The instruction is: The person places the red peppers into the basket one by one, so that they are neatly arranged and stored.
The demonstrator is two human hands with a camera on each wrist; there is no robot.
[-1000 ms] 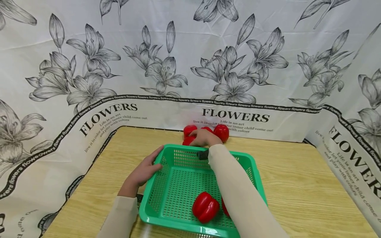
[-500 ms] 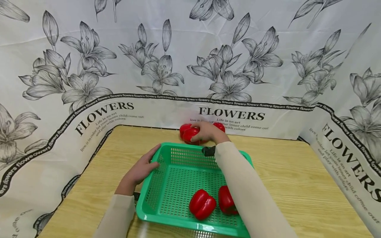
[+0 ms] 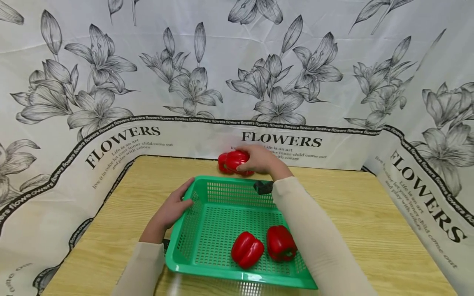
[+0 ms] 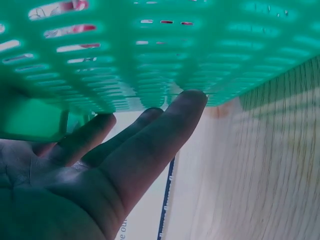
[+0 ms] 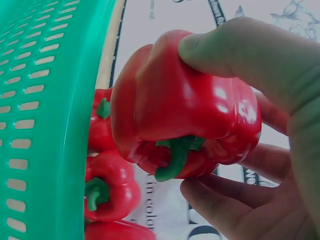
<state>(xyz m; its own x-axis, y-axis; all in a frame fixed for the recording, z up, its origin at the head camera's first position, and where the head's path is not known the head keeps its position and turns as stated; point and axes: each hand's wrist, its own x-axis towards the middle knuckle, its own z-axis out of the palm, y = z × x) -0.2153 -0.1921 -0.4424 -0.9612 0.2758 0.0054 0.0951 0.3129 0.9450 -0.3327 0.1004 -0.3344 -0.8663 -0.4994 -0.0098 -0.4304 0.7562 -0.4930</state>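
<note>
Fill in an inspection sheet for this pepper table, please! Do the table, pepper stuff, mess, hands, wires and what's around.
Surface: light wood-look table.
Job's things: green basket with two red peppers inside, side by side; three more peppers partly visible past its far rim.
Clutter: nothing seen.
Left grip: holds the basket's left side, thumb over the rim.
Right grip: holds one pepper between thumb and fingers, past the far rim; green stem shows.
Cables: nothing seen.
Surroundings: white cloth with black flower drawings and FLOWERS lettering, behind and at both sides.
</note>
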